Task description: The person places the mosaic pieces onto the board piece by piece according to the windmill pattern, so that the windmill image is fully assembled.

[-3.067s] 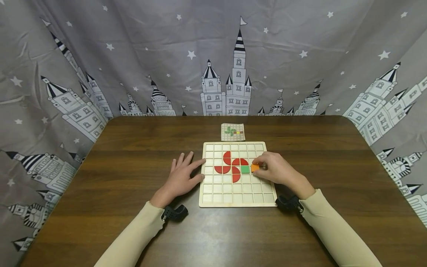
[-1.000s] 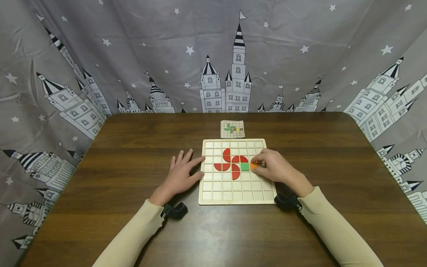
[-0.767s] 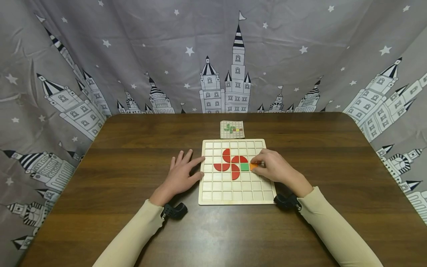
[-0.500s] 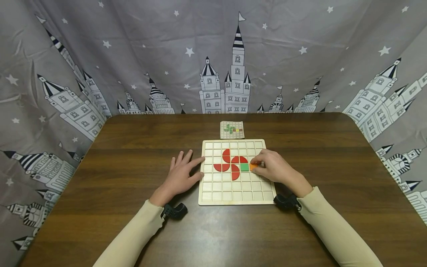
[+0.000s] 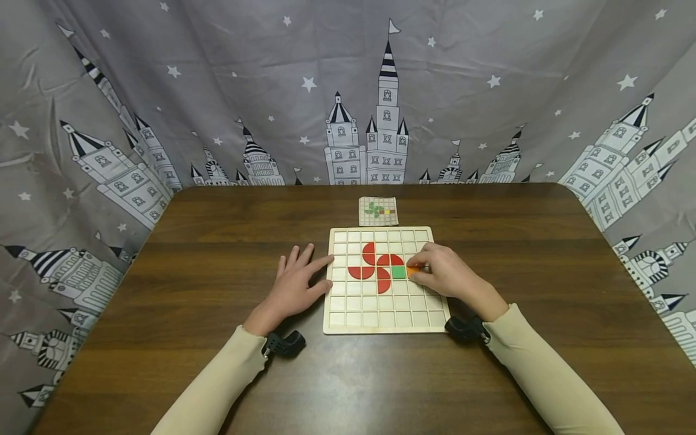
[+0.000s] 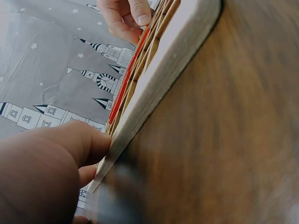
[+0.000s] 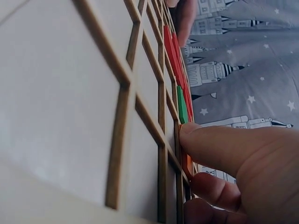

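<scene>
A pale wooden grid board lies on the table in front of me. Red quarter-circle tiles form a pinwheel in its cells, and one green square tile sits at the pinwheel's right. My right hand pinches an orange square tile between thumb and fingers, at the cell right of the green one. The right wrist view shows the thumb on the orange tile, low against the grid. My left hand has its fingers spread, with thumb and index finger touching the board's left edge.
Behind the board lies a small pattern card printed with a green pinwheel and a row of coloured squares. The brown wooden table extends to both sides. A grey curtain with castles and stars hangs beyond its far edge.
Since the oldest frame the orange tile has come slightly lower and left, nearer the green tile, and the fingers cover more of it. The left hand stays in place.
</scene>
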Demonstrator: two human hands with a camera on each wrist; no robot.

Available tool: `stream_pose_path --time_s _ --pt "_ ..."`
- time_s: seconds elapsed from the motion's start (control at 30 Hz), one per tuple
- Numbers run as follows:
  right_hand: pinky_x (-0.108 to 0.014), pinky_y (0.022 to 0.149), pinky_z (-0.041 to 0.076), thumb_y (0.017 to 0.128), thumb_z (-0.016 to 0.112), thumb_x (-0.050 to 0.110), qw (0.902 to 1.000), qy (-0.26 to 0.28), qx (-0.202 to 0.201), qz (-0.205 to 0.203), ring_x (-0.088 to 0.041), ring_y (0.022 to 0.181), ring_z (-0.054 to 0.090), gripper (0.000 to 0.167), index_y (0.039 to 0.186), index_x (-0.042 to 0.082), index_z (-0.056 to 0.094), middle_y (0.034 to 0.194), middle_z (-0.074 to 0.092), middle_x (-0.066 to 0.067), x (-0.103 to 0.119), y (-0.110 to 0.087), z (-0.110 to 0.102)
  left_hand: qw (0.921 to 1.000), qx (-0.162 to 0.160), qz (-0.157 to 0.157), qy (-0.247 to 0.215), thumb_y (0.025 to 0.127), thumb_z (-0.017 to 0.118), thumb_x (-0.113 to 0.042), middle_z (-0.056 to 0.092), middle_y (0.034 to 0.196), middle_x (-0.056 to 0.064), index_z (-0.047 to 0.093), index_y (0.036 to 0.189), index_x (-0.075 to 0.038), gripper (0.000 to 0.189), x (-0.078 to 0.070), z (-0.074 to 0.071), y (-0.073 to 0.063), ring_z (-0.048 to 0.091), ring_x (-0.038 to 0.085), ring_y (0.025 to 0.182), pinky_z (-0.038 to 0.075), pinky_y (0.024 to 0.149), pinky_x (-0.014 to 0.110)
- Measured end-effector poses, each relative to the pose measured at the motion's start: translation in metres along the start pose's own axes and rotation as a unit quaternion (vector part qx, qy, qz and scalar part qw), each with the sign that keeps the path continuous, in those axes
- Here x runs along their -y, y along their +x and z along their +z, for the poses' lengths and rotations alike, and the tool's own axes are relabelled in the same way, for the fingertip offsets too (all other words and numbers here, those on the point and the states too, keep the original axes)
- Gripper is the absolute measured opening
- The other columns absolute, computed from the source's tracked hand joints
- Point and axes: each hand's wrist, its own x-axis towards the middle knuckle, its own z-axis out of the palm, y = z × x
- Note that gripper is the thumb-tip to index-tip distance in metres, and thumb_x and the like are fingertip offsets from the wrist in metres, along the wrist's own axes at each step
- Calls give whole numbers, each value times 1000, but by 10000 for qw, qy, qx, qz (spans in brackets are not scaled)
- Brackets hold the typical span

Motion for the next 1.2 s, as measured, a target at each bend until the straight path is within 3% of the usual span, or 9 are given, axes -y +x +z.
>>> stream_pose_path --time_s 0.83,1.03,1.2 --pt "-26 65 42 85 80 12 10000 -34 -49 6 -12 73 51 19 103 8 80 89 68 -4 1 0 0 10000 -9 -17 35 99 62 -34 20 168 26 51 152 -21 56 -1 0 -1 5 52 156 1 121 74" --pt "-30 69 48 86 79 12 9998 -113 -150 -25 -15 77 58 19 103 5 79 89 68 -6 3 -1 -3 10000 17 -20 56 100 61 -33 19 168 25 51 153 -21 55 -1 -1 0 4 52 157 2 120 74" --pt "-32 71 51 91 73 12 9997 -92 -132 194 -16 81 61 19 107 3 79 93 70 -7 2 -2 -7 10000 4 -8 -20 99 61 -33 20 168 25 51 152 -21 55 -1 -1 -1 3 51 157 1 121 74"
